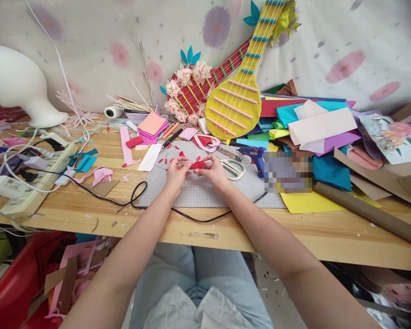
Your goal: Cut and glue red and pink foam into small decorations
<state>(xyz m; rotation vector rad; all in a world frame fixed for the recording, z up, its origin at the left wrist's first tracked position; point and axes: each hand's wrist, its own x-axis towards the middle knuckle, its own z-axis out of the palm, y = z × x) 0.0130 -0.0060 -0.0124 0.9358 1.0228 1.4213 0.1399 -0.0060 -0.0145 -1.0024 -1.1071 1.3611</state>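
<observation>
A small piece of red crepe paper [198, 165] is pinched between both hands above the grey cutting mat [205, 196]. My left hand [178, 172] grips its left end, fingers closed. On the other end, my right hand [213, 172] is closed too. Several tiny red scraps [160, 161] lie on the mat to the left. White-handled scissors [234, 169] rest just right of my right hand, with a blue glue gun [256, 157] beyond them. A pink and red cut-out [207, 142] lies behind my hands.
Yellow [233, 107] and red paper lutes [192, 91] lean at the back. Coloured paper sheets [324, 128] pile up on the right, beside a brown tube [363, 212]. A power strip [37, 183] sits left; a black cable [205, 221] crosses the mat's front.
</observation>
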